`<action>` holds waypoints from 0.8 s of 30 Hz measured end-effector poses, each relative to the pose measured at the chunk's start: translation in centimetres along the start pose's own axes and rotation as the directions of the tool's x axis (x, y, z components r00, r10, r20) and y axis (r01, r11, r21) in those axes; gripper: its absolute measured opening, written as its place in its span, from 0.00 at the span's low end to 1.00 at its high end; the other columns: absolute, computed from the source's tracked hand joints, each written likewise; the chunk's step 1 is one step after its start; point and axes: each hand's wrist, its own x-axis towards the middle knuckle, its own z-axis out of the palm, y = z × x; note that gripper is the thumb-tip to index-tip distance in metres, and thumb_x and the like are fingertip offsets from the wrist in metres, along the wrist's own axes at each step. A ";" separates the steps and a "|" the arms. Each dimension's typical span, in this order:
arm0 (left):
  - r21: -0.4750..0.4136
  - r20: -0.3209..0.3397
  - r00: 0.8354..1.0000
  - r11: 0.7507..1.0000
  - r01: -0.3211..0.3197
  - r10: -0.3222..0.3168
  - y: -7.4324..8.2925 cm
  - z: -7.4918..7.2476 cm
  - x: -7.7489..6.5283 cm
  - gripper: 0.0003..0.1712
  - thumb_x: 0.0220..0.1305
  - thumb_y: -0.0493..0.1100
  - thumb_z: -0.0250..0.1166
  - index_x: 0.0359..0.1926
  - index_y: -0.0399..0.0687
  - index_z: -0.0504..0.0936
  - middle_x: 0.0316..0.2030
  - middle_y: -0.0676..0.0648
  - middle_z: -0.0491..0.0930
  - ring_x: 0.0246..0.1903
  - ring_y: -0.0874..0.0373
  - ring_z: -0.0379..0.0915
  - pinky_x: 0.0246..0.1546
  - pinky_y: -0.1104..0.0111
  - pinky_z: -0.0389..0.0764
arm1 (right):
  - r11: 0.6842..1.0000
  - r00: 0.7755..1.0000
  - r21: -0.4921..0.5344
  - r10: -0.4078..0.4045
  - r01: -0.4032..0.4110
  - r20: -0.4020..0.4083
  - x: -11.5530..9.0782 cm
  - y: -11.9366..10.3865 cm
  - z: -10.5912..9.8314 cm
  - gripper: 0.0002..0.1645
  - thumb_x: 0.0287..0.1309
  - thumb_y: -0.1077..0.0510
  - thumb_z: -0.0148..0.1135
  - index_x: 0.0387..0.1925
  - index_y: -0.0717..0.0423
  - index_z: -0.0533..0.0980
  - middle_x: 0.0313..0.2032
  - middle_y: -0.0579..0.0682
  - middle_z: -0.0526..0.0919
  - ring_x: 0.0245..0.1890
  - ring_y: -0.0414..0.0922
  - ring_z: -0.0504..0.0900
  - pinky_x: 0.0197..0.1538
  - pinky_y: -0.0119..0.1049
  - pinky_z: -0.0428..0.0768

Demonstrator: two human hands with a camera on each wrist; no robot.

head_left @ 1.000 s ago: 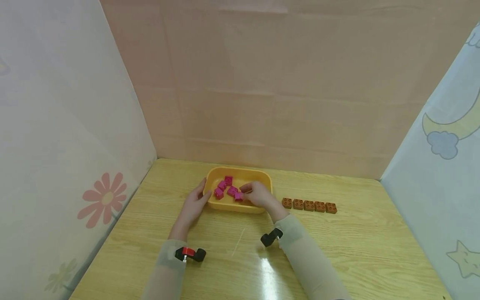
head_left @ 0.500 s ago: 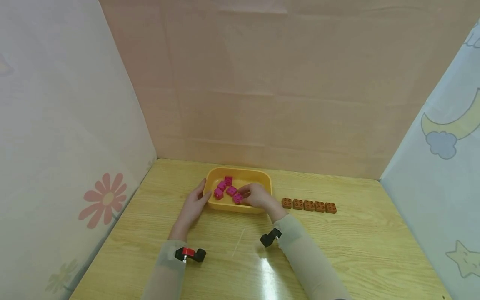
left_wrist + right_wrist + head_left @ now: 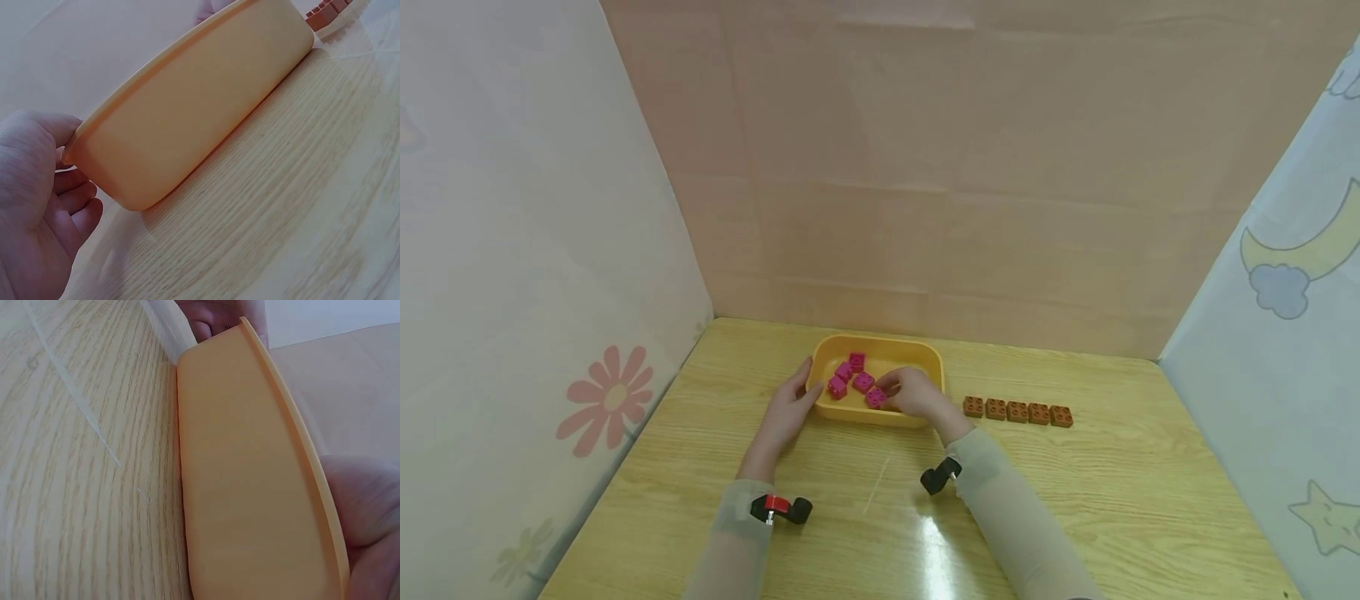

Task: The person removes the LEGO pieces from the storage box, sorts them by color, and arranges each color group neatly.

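A yellow plastic tray [image 3: 917, 419] stands on the wooden table with several pink toy bricks [image 3: 864, 382] inside. My left hand [image 3: 787, 410] grips the tray's left end; in the left wrist view the thumb [image 3: 62, 128] lies over the rim and the fingers are curled under it outside. My right hand [image 3: 917, 393] reaches over the near rim into the tray and pinches the nearest pink brick [image 3: 876, 397], whose studs face up, low over the tray floor. The tray wall [image 3: 244, 475] hides those fingertips in the right wrist view.
Right of the tray, several brown toy bricks [image 3: 1017, 412] lie in a straight row on the table [image 3: 850, 542]. A beige sheet [image 3: 925, 167] hangs behind the table, with patterned sheets at both sides.
The pink brick at my right hand has turned so that its studs face up, and my fingers have shifted slightly on it. My left hand and the tray stay in place.
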 end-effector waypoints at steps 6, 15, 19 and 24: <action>0.000 -0.007 1.000 1.000 -0.004 0.004 -0.1 0.1 0.1 0.38 0.84 0.45 0.59 0.84 0.37 0.55 0.84 0.39 0.51 0.83 0.44 0.45 0.81 0.51 0.53 | 1.000 1.000 -0.018 0.008 -0.008 -0.003 -0.1 0.0 0.1 0.18 0.64 0.64 0.76 0.55 0.60 0.87 0.49 0.53 0.90 0.50 0.50 0.87 0.58 0.47 0.86; -0.012 -0.005 1.000 1.000 -0.002 0.002 0.0 0.1 0.1 0.38 0.84 0.45 0.59 0.84 0.38 0.55 0.84 0.41 0.50 0.83 0.46 0.44 0.82 0.52 0.52 | 0.999 1.000 -0.036 -0.009 0.008 -0.025 -0.2 -0.1 0.1 0.16 0.65 0.59 0.77 0.52 0.60 0.88 0.48 0.52 0.90 0.50 0.50 0.87 0.57 0.47 0.87; -0.013 -0.003 1.000 1.000 0.002 -0.002 0.0 0.1 0.1 0.38 0.84 0.45 0.59 0.84 0.38 0.55 0.84 0.42 0.50 0.83 0.46 0.44 0.82 0.53 0.52 | 1.000 0.999 -0.012 -0.023 0.023 -0.037 -0.3 0.0 0.0 0.16 0.65 0.57 0.77 0.51 0.58 0.88 0.48 0.51 0.90 0.49 0.49 0.87 0.54 0.45 0.88; -0.007 -0.004 1.000 1.000 -0.024 0.024 -0.1 0.0 0.0 0.38 0.84 0.44 0.59 0.84 0.36 0.55 0.84 0.39 0.50 0.83 0.43 0.45 0.81 0.52 0.53 | 0.996 0.994 0.021 -0.085 0.086 -0.065 -0.4 0.3 -0.3 0.18 0.65 0.54 0.76 0.54 0.54 0.87 0.48 0.48 0.90 0.49 0.46 0.86 0.53 0.44 0.88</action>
